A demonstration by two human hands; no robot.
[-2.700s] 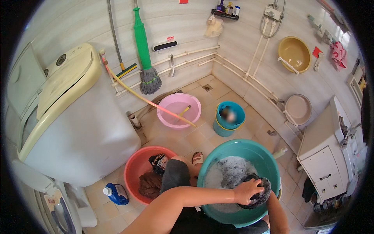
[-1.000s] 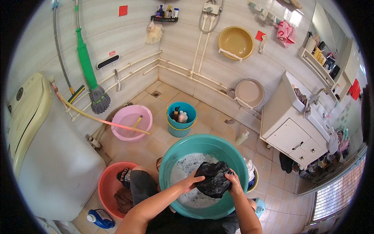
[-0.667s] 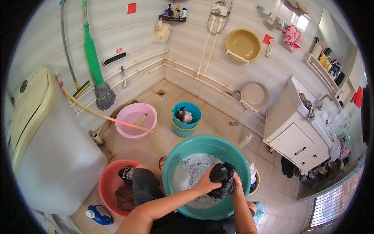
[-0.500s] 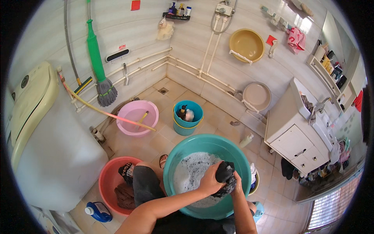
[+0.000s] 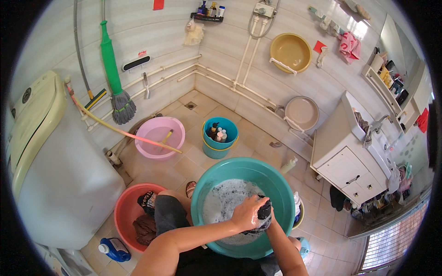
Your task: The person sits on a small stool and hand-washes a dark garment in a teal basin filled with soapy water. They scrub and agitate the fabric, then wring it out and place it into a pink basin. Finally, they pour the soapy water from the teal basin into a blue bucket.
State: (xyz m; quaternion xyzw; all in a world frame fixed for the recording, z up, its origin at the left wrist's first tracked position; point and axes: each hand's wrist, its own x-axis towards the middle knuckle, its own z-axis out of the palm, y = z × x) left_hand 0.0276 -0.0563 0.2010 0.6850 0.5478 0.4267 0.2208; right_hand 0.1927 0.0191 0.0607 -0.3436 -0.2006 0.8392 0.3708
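A wet black cloth (image 5: 264, 210), bunched up and sudsy, is squeezed between my two hands over the teal basin (image 5: 281, 184). My left hand (image 5: 247, 213) wraps it from the left and over its top, fingers closed. My right hand (image 5: 271, 219) presses it from the right; its fingers are mostly hidden behind the cloth. White foam (image 5: 225, 202) covers much of the water in the basin below.
Left of my knee stands a red basin (image 5: 120, 221) with dark clothes, beside a blue detergent bottle (image 5: 116, 250). Beyond are a pink basin (image 5: 142, 148) and a turquoise bucket (image 5: 215, 151) holding bottles. A pump bottle (image 5: 290, 164) stands near the white cabinet (image 5: 343, 168).
My hands have come a little lower with the black cloth, and my left hand now covers more of its top. The whole view has shifted slightly.
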